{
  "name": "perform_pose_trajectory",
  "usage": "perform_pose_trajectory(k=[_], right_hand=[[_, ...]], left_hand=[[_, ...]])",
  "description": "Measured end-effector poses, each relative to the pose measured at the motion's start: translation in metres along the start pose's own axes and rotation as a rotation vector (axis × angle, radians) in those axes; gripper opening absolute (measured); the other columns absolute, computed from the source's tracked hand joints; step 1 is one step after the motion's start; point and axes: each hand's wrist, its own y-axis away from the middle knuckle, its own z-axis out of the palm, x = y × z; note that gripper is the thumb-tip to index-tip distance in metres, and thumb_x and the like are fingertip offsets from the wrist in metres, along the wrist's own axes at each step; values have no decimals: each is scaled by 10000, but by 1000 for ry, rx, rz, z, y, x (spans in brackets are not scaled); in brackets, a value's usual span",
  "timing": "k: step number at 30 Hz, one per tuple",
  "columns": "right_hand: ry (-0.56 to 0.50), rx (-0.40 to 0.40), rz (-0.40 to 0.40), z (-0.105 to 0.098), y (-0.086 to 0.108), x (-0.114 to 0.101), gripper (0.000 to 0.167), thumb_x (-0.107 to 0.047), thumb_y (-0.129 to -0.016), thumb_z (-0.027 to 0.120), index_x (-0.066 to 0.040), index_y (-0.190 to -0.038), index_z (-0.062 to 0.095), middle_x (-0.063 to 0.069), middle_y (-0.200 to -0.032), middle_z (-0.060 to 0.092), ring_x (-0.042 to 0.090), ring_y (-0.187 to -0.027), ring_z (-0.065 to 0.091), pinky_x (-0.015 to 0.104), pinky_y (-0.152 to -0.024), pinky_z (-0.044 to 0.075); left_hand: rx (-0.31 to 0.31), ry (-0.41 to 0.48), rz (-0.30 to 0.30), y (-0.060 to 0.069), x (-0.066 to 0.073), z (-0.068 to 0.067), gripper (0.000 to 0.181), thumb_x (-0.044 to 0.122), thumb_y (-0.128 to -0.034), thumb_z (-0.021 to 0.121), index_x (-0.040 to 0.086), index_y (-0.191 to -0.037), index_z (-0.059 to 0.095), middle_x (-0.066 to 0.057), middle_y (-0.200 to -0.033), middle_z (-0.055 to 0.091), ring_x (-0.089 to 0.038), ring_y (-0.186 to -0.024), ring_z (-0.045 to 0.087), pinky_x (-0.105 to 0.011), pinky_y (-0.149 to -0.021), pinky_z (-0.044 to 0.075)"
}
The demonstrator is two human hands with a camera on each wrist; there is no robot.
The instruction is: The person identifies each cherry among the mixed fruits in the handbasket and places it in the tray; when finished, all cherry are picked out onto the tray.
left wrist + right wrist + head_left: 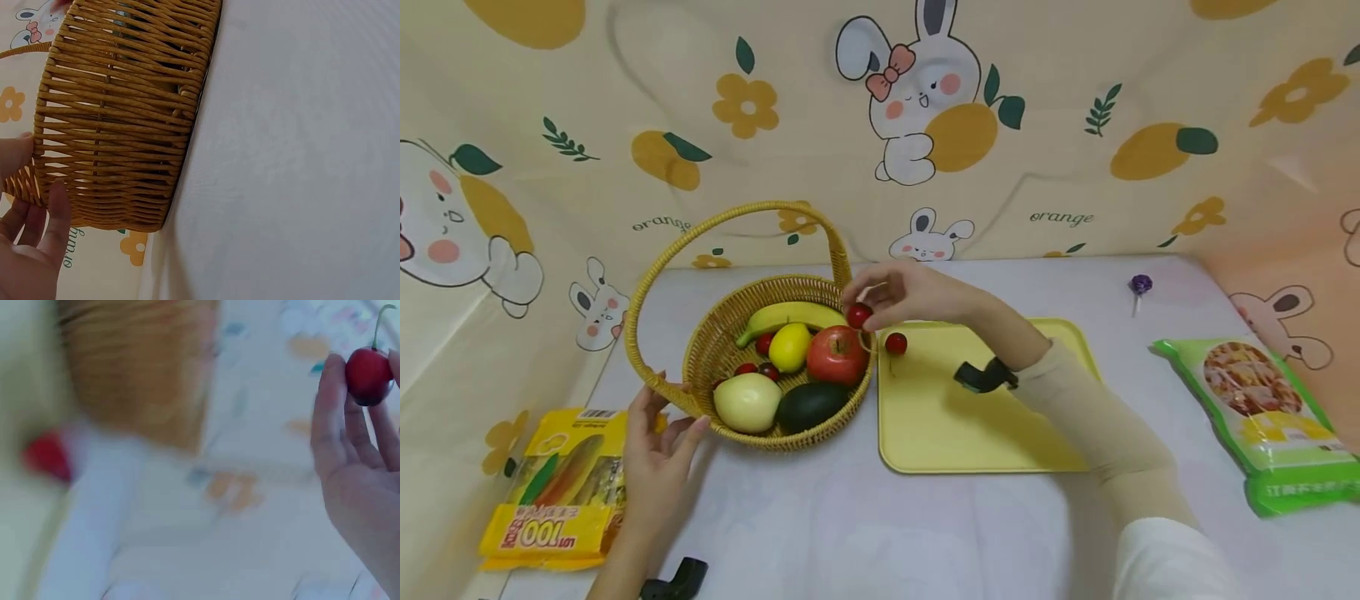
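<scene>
A wicker basket [706,337] with a tall handle holds a banana [797,315], a lemon [790,347], a red apple [837,356], a pale round fruit [747,402], a dark green oval fruit [812,407] and several cherries. My left hand [658,450] grips its rim near the handle's left foot; in the left wrist view the thumb and fingers are on the woven wall [119,119]. Over the basket's right edge, my right hand [917,292] pinches a stemmed cherry [369,376] between thumb and fingers. Another cherry [896,343] lies on the yellow tray [977,433].
The tray stands just right of the basket, under my right forearm. A yellow snack bag [557,492] lies at the left by my left wrist. To the far right are a green food bag [1262,417] and a purple lollipop [1141,285]. A printed cloth rises behind the table.
</scene>
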Motion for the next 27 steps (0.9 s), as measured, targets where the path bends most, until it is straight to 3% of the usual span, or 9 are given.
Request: perform_pose_trajectory(k=[4, 8, 12, 17, 27], right_hand=[[33, 90, 141, -24, 41, 30, 339, 40, -860, 729, 97, -1182, 636, 161, -1133, 662, 279, -994, 656, 323, -839, 588], [74, 135, 226, -34, 62, 58, 387, 19, -849, 750, 121, -1199, 621, 169, -1121, 683, 273, -1016, 652, 312, -872, 579], [55, 134, 261, -34, 67, 76, 352, 30, -840, 752, 112, -1163, 639, 193, -1121, 681, 307, -1021, 646, 325, -881, 578], [119, 170, 254, -30, 66, 90, 305, 36, -831, 750, 68, -1126, 678, 178, -1120, 687, 296, -1007, 646, 290, -874, 572], [211, 198, 267, -25, 68, 92, 271, 31, -821, 764, 59, -1080, 686, 147, -1030, 701, 288, -962, 635, 296, -865, 565]], left_hand=[[-3, 2, 20, 0, 0, -2, 793, -235, -852, 606, 69, -1529, 327, -262, -1369, 413, -236, -1229, 461, -156, -922, 510], [-1, 7, 36, 0, 0, -3, 791, -243, -847, 604, 55, -1526, 328, -258, -1368, 412, -229, -1227, 459, -154, -920, 510], [8, 16, 26, 0, -2, -3, 792, -249, -846, 597, 68, -1524, 338, -224, -1355, 431, -213, -1220, 464, -159, -915, 513], [10, 59, 50, 1, -3, -1, 781, -266, -837, 592, 26, -1516, 340, -236, -1343, 431, -229, -1214, 465, -154, -909, 514], [10, 59, 38, 0, -2, 0, 793, -273, -831, 591, 42, -1517, 347, -254, -1342, 432, -247, -1214, 465, -169, -904, 522]])
